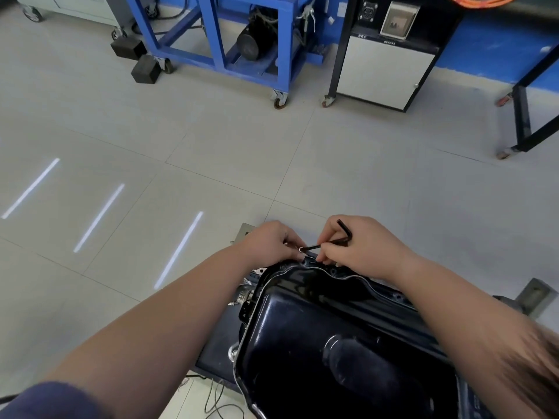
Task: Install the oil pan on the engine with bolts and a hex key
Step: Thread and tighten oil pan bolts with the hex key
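Note:
A glossy black oil pan [332, 343] lies on the engine at the bottom centre, its wavy flange facing away from me. At the pan's far edge my right hand [360, 246] pinches a black L-shaped hex key [343, 237], long arm pointing left. The key's tip meets a small shiny bolt [301, 249] that the fingertips of my left hand [272, 241] hold just above the flange. Bolt holes show along the flange near my right fingers. The engine under the pan is mostly hidden.
Pale floor tiles stretch beyond the engine. A blue wheeled frame [242, 40] carrying a black motor stands at the back, with a black and white cabinet on castors [384, 68] to its right. Black blocks [145, 69] sit by the frame. Wires [217, 400] trail below the pan.

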Demonstrator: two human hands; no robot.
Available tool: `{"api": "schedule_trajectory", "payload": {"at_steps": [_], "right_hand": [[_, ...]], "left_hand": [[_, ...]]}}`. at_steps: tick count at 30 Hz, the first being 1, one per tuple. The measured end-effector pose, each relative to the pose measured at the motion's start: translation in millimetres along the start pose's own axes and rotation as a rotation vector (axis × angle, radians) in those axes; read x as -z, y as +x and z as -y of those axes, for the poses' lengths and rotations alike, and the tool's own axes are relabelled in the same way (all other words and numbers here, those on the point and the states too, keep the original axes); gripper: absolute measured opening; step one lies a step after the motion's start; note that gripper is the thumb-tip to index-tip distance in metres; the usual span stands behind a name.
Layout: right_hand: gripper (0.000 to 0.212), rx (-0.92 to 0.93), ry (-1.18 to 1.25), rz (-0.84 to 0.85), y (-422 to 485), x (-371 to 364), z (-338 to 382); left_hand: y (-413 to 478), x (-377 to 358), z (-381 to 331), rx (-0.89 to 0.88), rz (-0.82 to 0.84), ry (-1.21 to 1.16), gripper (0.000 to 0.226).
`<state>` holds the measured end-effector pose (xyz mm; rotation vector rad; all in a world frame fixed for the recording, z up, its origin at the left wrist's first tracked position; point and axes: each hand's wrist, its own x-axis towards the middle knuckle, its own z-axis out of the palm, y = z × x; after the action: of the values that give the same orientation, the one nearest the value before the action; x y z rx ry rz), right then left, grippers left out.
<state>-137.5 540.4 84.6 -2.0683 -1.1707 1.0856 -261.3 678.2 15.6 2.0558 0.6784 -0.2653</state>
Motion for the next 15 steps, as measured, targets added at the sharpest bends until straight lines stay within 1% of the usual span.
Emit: {"api": "schedule_trajectory", "payload": {"at_steps": [3,6,9,12,15], "right_hand": [[0.015,0.051,-0.197,-0.003,5,5,9],[0.008,0.105,-0.338,-0.007,10,10,19],[0.006,0.105,-0.381,-0.014,14,12,24],[0.006,0.111,-0.413,0.003,16,9,26],[0.01,0.134,-0.487,0.045,19,4,24]], "left_hand": [[1,2,-1,-0.021,0.008,0.006,0.017],[1,3,-2,-0.03,0.051,0.006,0.015],[1,4,-6,-0.027,0.105,-0.05,0.008],[3,4,-5,-0.027,0.128,-0.048,0.023],[6,1,-3,-0.015,0.135,-0.022,0.02]]}}
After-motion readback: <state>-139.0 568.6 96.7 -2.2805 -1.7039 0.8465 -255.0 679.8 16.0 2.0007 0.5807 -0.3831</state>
